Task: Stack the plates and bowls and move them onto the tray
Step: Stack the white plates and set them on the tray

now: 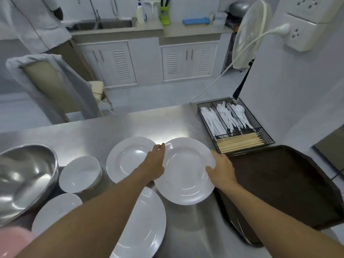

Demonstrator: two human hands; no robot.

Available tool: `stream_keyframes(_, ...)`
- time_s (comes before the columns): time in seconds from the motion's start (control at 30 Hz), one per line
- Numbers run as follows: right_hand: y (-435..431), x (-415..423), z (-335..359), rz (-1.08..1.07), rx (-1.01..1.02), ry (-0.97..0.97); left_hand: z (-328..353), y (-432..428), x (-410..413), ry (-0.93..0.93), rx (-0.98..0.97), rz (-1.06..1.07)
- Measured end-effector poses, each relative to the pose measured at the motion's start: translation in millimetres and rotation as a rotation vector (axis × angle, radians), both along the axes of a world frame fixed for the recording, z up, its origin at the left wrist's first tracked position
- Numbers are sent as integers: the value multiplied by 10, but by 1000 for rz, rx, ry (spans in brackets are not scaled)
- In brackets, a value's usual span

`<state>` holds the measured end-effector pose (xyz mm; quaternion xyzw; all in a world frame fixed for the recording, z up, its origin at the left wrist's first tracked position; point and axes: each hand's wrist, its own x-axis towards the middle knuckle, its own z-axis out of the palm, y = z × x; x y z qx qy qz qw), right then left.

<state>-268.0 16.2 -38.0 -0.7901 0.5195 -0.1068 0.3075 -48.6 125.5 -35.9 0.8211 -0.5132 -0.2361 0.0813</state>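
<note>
A white plate (186, 175) is held slightly raised over the steel counter, my left hand (153, 164) gripping its left rim and my right hand (221, 169) its right rim. A second white plate (126, 159) lies flat just to its left. A third white plate (143, 226) lies near me, partly under my left forearm. Left of that sits a small white plate (54, 213). White bowls (80, 174) stand stacked at the left. The dark brown tray (283, 185) lies at the right, bare.
A large steel mixing bowl (24, 179) leans at the far left, with something pink (13, 243) at the bottom corner. A black wire caddy (234, 123) holds white plastic cutlery and wooden sticks behind the tray. A chair, a fan and a person stand beyond the counter.
</note>
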Motion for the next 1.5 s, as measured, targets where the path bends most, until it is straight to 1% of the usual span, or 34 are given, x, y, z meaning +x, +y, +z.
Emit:
stream_keyframes(0.3, -150, 831, -148, 186, 44, -21, -58, 189, 587, 21, 39, 244)
stream_keyframes(0.6, -173, 1565, -329, 297, 111, 0, -218, 380, 1115, -10, 73, 397)
stream_keyframes(0.7, -141, 1751, -368, 318, 149, 7, -291, 455, 1240, 11, 67, 442)
stream_keyframes(0.97, -86, 2051, -517, 327, 224, 19, -443, 545, 1409, 13, 97, 499)
stream_keyframes(1.17, -98, 2146, -560, 317, 278, 23, -487, 556, 1489, 23, 129, 492)
stream_keyframes(1.37, -117, 2175, -615, 283, 316, -25, -529, 588, 1520, 58, 90, 489)
stream_keyframes(1.5, -159, 2126, -594, 250, 284, -61, -503, 563, 1496, 48, 46, 479)
